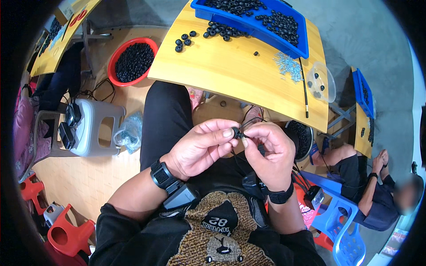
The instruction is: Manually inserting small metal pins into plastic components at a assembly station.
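In front of my body, above my lap, both hands meet at a small black round part (237, 132). My left hand (202, 144) pinches it between thumb and fingers. From the other side my right hand (271, 148) is closed, thumb and forefinger pinching the part's right end; the fingers cover much of it. Past my hands, on the wooden table (213, 64), lie several similar black round parts (183, 41). More of them fill the blue tray (305, 40). A scatter of tiny clear bluish pieces (287, 66) sits beside a thin black rod (304, 88).
A clear plastic bowl (329, 86) with a few black parts stands at the table's right edge. On the floor at left are a red basin (112, 71) of black parts, a grey stool (95, 128) and a plastic bag (129, 133). Another person (377, 199) sits at right.
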The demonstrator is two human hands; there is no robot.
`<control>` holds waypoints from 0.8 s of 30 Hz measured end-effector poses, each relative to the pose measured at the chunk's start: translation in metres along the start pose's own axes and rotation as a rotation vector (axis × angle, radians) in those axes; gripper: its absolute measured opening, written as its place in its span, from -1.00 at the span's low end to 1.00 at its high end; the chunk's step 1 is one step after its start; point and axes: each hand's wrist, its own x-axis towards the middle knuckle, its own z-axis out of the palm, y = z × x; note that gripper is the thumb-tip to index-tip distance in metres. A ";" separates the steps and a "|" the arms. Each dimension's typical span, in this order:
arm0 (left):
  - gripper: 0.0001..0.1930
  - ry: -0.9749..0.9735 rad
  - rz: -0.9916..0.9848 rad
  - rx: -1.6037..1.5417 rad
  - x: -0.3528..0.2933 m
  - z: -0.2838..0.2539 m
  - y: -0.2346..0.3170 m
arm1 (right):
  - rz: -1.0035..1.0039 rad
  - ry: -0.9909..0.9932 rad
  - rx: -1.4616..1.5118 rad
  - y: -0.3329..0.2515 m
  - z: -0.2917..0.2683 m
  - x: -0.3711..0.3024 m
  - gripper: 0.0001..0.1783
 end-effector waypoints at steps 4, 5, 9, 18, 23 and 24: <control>-0.77 0.004 -0.005 -0.011 0.000 0.000 0.001 | -0.022 0.011 -0.040 -0.001 0.003 0.000 -0.81; -0.77 0.002 -0.003 -0.010 0.000 0.000 0.001 | -0.020 0.009 -0.040 -0.001 0.003 0.001 -0.81; -0.77 -0.002 0.001 -0.007 -0.001 -0.001 0.001 | -0.045 0.001 -0.074 -0.002 0.004 0.002 -0.81; -0.79 -0.011 -0.001 0.000 0.001 -0.004 0.001 | -0.008 -0.010 -0.053 -0.001 0.003 0.002 -0.81; -0.79 0.013 -0.003 -0.006 0.003 -0.006 0.000 | 0.023 -0.019 -0.037 0.000 0.002 0.004 -0.82; -0.78 0.018 -0.007 -0.012 0.004 -0.006 0.000 | 0.019 -0.025 -0.040 -0.001 0.002 0.005 -0.82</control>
